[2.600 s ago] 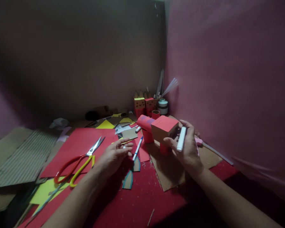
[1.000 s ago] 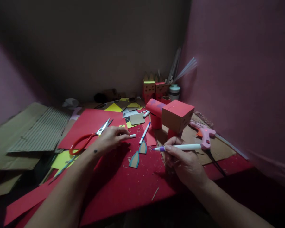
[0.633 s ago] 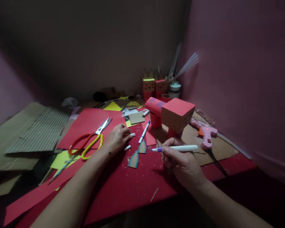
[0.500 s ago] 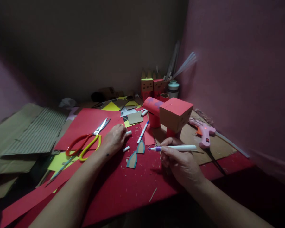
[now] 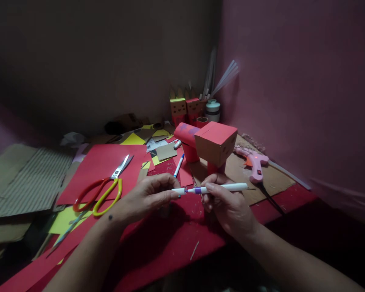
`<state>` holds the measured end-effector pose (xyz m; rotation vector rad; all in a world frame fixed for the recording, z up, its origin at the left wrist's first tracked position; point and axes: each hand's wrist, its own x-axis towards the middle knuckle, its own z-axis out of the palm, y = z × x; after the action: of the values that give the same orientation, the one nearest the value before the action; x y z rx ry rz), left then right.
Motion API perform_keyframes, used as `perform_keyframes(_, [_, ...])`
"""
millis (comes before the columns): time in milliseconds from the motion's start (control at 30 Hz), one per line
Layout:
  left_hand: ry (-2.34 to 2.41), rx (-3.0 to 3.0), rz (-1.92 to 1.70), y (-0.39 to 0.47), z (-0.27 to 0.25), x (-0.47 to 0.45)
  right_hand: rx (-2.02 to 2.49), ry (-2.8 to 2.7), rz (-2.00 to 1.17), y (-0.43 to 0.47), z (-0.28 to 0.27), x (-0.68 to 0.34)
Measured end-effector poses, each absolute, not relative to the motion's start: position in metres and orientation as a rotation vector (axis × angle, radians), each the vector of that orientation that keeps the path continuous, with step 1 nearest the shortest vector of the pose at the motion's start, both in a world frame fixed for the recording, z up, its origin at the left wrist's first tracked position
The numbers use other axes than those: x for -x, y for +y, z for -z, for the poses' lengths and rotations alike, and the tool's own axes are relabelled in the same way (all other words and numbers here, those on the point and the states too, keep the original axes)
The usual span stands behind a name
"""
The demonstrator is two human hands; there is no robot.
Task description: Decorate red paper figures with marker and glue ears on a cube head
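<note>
My right hand (image 5: 228, 202) grips a white marker (image 5: 231, 187) with a purple band, its tip pointing left. Between the thumb and fingers of my left hand (image 5: 155, 194) is a white marker cap (image 5: 178, 190), its mouth right at the marker's tip. Whether the tip is inside the cap I cannot tell. Just behind my hands stands a figure with a red-topped cardboard box head (image 5: 215, 142) and a red paper roll body (image 5: 186, 133) with purple marks. A blue-tipped white marker (image 5: 179, 165) lies beyond my left hand.
Red-and-yellow-handled scissors (image 5: 109, 186) lie on red paper (image 5: 94, 166) at left. A pink glue gun (image 5: 255, 162) rests on cardboard (image 5: 273, 184) at right. Two small box-headed figures (image 5: 184, 107) and a lidded jar (image 5: 213, 108) stand behind. Corrugated cardboard (image 5: 33, 174) is stacked far left.
My left hand has picked up the cap from the table and brought it right, to the marker's tip. My right hand still holds the marker. The view has shifted slightly.
</note>
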<state>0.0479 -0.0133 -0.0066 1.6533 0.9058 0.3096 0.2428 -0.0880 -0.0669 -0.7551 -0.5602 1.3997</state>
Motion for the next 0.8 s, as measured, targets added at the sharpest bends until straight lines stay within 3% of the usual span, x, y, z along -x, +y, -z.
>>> perform_keyframes(567, [0.845, -1.664, -0.508, -0.030, 0.018, -0.054, 0.616, -0.677, -1.486, -0.091, 0.068, -0.241])
perform_keyframes(800, [1.441, -2.188, -0.474, 0.019, 0.011, -0.022, 0.693, -0.500, -1.748, -0.080, 0.074, -0.229])
